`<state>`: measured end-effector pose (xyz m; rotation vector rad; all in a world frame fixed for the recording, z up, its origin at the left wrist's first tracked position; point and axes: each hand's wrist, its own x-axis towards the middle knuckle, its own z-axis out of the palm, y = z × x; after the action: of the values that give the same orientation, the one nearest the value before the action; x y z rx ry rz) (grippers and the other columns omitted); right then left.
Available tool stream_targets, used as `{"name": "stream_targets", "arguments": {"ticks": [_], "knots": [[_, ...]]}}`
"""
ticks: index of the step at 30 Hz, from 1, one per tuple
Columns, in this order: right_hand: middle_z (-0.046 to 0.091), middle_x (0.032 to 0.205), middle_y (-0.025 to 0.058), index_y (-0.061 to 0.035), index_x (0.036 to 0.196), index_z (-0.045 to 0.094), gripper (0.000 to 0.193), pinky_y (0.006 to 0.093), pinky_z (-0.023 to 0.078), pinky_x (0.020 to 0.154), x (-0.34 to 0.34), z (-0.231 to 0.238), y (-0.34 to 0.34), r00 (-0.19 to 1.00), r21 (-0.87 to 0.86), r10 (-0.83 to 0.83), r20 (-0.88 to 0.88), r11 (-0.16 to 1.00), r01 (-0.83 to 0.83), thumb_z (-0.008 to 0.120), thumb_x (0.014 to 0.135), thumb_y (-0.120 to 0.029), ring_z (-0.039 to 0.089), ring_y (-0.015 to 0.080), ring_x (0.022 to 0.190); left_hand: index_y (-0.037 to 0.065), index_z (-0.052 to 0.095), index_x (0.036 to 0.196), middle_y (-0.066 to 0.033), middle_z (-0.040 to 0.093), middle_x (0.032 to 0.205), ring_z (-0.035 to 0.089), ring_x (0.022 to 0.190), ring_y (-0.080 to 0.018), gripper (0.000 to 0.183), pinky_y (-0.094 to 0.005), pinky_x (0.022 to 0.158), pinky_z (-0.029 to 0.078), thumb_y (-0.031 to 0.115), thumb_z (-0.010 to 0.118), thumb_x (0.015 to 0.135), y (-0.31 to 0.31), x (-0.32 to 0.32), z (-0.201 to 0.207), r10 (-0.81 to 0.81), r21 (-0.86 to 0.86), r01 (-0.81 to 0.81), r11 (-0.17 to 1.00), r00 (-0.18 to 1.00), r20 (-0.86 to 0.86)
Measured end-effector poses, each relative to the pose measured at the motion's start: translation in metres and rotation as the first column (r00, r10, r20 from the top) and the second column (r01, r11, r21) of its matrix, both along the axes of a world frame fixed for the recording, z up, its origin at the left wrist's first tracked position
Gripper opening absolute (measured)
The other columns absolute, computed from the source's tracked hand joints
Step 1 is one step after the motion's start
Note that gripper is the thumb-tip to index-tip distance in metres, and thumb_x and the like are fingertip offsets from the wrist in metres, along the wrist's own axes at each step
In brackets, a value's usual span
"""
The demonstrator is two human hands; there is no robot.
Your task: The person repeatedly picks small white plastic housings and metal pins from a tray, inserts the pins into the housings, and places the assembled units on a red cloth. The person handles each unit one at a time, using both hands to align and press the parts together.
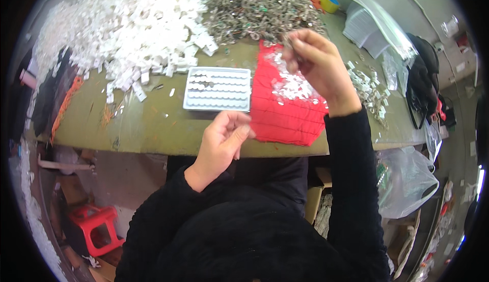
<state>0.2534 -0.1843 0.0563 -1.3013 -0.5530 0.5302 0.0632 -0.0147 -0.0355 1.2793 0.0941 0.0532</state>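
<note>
My right hand [318, 65] is raised over the far part of a red cloth [288, 127], by the front of the grey parts heap. Its fingertips are pinched around what looks like a small greyish part [287, 41], too blurred to name. My left hand [221, 142] hovers at the near edge of the table, between the tray and the cloth, thumb against curled fingers; whatever may be inside is hidden. A white tray [188, 101] with scalloped rows lies left of the cloth, with a few dark bits in its upper rows. Small shiny clear pieces [298, 86] are scattered on the cloth.
A large heap of white plastic parts [137, 22] fills the back left. Behind the cloth rises a heap of small grey parts [260, 9]. More parts [372, 91] lie right of the cloth, near a black bag [423, 73]. A red stool [94, 226] stands below left.
</note>
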Motion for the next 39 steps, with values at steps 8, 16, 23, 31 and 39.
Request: {"name": "stream_targets", "arguments": {"ticks": [8,16,23,31,39], "knots": [[0.068,0.095,0.0072,0.0025,0.11,0.062,0.017,0.0275,0.053,0.076,-0.1,-0.009,-0.011,0.986,-0.204,0.094,0.14,0.977,-0.064,0.062,0.093,-0.003,0.066,0.0127,0.085,-0.001,0.057,0.114,-0.0134,0.067,0.091,0.063,0.057,-0.0159,0.025,-0.0276,0.048,0.052,0.019,0.059,0.099,0.013,-0.008,0.035,-0.064,-0.366,0.071,0.928,0.998,0.03],[0.065,0.101,0.0164,-0.0002,0.117,0.057,0.043,0.0403,0.05,0.086,-0.133,-0.009,-0.012,0.484,-0.487,0.326,0.812,0.835,0.256,0.069,0.076,0.0,0.063,0.0353,0.096,-0.001,0.061,0.103,-0.0093,0.068,0.087,0.066,0.065,-0.0142,0.012,-0.0258,0.056,0.053,0.009,0.062,0.097,0.002,-0.02,0.034,-0.025,-0.054,0.023,0.998,0.999,-0.025],[0.064,0.076,0.0119,0.0002,0.114,0.064,0.036,0.0341,0.05,0.053,-0.15,-0.044,-0.002,0.412,-0.337,0.176,0.894,0.87,0.359,0.07,0.079,0.005,0.065,0.0256,0.062,0.0,0.059,0.105,-0.0081,0.068,0.086,0.068,0.069,-0.0153,0.018,-0.0256,0.06,0.052,0.017,0.061,0.099,0.005,-0.026,0.033,-0.088,0.041,0.093,0.995,0.991,-0.096],[0.058,0.068,0.0055,-0.0023,0.105,0.065,0.038,0.0337,0.047,0.047,-0.145,-0.052,0.002,0.297,-0.187,0.102,0.949,0.943,0.277,0.069,0.068,0.002,0.061,0.0223,0.056,0.001,0.059,0.107,-0.0071,0.068,0.084,0.068,0.067,-0.0155,0.017,-0.0256,0.058,0.053,0.016,0.058,0.1,0.018,-0.028,0.024,-0.18,-0.084,0.171,0.982,0.978,-0.11],[0.065,0.077,0.013,-0.0007,0.096,0.059,0.012,0.0335,0.05,0.057,-0.152,-0.051,-0.003,0.739,-0.278,0.004,0.674,0.928,0.248,0.068,0.088,0.002,0.066,0.0274,0.064,0.001,0.064,0.099,-0.0202,0.069,0.087,0.067,0.082,-0.0359,0.045,-0.0442,0.073,0.051,0.045,0.066,0.088,0.164,0.007,0.027,0.625,0.976,-0.183,-0.114,0.75,0.214]]}}
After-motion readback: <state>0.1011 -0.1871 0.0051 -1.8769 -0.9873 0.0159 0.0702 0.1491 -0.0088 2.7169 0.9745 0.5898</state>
